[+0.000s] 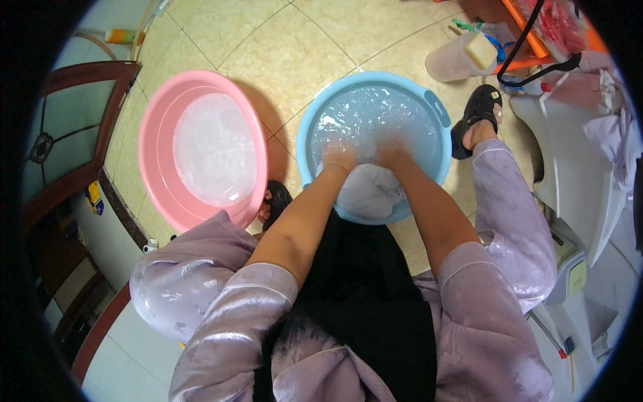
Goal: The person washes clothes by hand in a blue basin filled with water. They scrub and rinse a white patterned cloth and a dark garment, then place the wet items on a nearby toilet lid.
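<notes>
Both my hands are in the cloudy water of a light blue plastic basin on the floor before me. The water blurs my left hand, near the basin's middle left. To its right, my right hand is just as blurred under the surface. A bundle of pale wet cloth bulges out of the water between my wrists, against the near wall. Whether either hand grips part of the cloth below the water is hidden. Beside the blue basin on the left stands a pink plastic basin with foamy water in it.
A translucent plastic container with a yellowish block at its mouth lies at the upper right, near an orange rack. My black clogs flank the blue basin. A white curved plastic piece stands at right, a wood-framed glass door at left.
</notes>
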### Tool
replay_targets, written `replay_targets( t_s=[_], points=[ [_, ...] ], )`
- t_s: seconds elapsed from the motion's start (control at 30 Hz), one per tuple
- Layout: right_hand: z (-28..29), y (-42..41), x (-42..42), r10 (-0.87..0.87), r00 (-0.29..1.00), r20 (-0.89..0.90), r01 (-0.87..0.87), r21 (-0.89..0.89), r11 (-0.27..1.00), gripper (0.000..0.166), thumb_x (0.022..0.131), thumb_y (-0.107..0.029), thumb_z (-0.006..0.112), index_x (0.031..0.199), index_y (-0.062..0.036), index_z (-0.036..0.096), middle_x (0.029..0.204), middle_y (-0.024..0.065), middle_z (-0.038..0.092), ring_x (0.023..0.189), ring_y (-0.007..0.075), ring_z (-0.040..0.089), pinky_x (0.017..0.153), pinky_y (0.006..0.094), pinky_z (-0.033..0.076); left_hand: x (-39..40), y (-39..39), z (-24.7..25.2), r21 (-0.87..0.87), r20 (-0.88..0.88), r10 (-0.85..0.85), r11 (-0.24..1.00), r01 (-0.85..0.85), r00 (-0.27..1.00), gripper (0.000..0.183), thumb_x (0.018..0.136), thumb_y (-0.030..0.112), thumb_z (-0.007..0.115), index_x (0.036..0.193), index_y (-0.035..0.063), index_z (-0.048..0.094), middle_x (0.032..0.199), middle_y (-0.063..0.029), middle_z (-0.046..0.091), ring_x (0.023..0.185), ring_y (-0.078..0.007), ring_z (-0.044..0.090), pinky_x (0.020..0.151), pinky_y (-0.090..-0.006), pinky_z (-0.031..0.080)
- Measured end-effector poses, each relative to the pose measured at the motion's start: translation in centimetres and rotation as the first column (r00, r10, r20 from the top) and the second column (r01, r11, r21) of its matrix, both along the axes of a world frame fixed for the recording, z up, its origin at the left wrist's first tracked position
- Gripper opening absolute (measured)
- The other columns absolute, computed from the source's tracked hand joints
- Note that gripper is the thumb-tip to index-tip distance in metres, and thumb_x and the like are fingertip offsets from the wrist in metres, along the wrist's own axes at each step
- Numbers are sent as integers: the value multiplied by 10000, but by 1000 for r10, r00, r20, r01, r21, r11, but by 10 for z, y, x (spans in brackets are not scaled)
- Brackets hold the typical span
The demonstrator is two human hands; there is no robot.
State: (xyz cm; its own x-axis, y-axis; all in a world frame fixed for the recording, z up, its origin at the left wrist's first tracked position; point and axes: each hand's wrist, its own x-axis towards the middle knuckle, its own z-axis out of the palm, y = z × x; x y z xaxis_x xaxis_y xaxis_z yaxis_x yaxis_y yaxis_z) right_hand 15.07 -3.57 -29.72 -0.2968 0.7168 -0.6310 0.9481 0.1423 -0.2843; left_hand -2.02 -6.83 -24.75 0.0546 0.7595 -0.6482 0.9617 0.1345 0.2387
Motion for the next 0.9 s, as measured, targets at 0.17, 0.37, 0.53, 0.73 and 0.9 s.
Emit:
replay_targets(
  t_s=[0.17, 0.37, 0.53, 0.73, 0.9],
  points=[
    [94, 14, -4, -482, 747, -458, 495, -102, 863, 370, 739, -372, 680, 836, -18, 632, 756, 89, 630, 730, 210, 600, 653, 356, 461, -12, 13, 28, 3, 373, 416, 893, -449, 830, 409, 707, 195, 633, 1062, 2, 564, 1047, -169, 611, 939, -334, 596, 823, -400, 468],
    [197, 9, 4, -695, 340, -633, 498, -506, 704, 232, 735, -255, 715, 684, -100, 551, 658, -24, 536, 591, 74, 450, 529, 223, 353, -25, 24, 97, -546, 762, 648, 657, -520, 18, 341, 706, 76, 576, 1038, 0, 581, 954, -84, 635, 855, -223, 602, 810, -335, 476],
    [243, 3, 24, -657, 58, -751, 442, -571, 691, 202, 731, -106, 657, 913, -34, 609, 737, -1, 552, 655, 90, 501, 604, 231, 406, -36, 14, 144, -694, 718, 577, 633, -342, -389, 426, 669, 24, 491, 1092, -5, 535, 1031, -103, 600, 962, -232, 568, 875, -344, 450],
    [210, 5, 33, -668, 41, -743, 653, -487, 581, 285, 804, -98, 569, 1074, -8, 586, 918, 75, 627, 777, 126, 577, 700, 249, 460, -37, 3, 123, -511, 844, 466, 547, -663, -265, 366, 674, -18, 510, 1038, 19, 523, 899, -87, 600, 822, -157, 577, 681, -279, 470],
    [117, 1, 24, -535, 486, -691, 768, 46, 638, 316, 789, -211, 620, 1048, -30, 605, 947, 152, 610, 868, 242, 565, 776, 333, 452, -41, -3, 51, 178, 734, 252, 825, -537, 631, 332, 688, 127, 635, 989, 0, 580, 993, -193, 596, 939, -277, 576, 807, -361, 459]
  ],
)
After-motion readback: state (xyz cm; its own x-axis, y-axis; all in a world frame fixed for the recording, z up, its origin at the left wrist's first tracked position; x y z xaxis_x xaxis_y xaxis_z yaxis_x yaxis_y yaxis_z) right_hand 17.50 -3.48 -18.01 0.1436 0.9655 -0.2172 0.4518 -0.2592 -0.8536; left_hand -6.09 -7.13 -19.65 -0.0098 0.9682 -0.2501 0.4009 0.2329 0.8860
